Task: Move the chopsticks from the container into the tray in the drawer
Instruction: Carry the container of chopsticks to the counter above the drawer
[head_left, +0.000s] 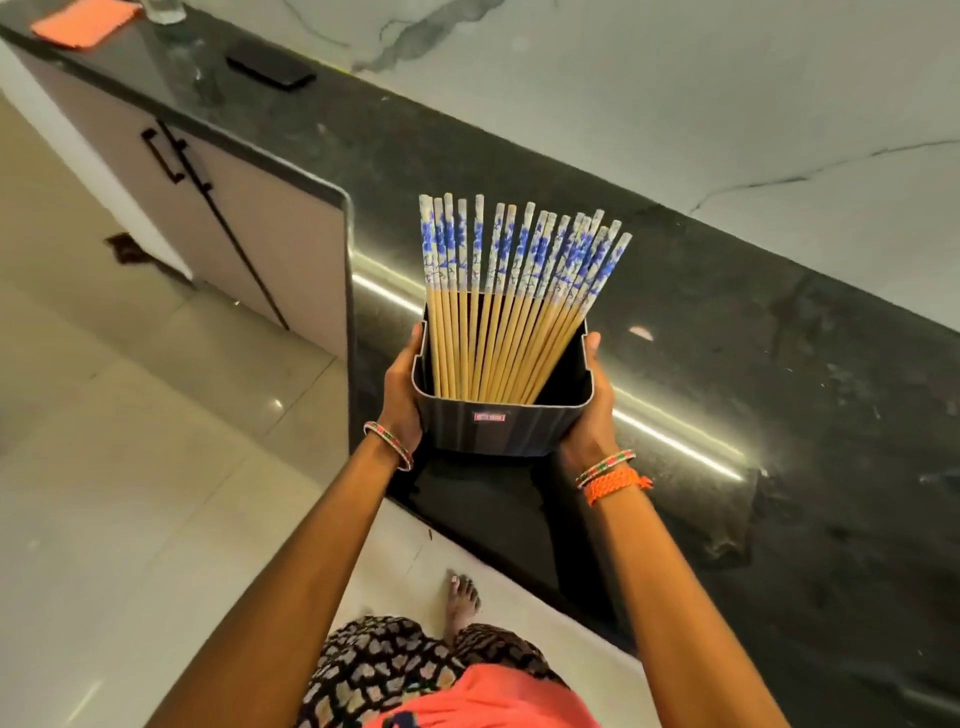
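Observation:
A dark rectangular container (493, 431) stands at the near edge of the black stone counter (727, 364). Several wooden chopsticks (514, 291) with blue-and-white patterned tops lean in it, fanned toward the back. My left hand (402, 395) grips the container's left wall and my right hand (592, 410) grips its right wall. No drawer or tray is in view.
A black phone (271, 70), an orange cloth (85, 23) and a glass (162, 10) lie on the far left of the counter. Below it are pale cabinet doors with black handles (166, 156). The tiled floor and my bare foot (462, 603) show beneath.

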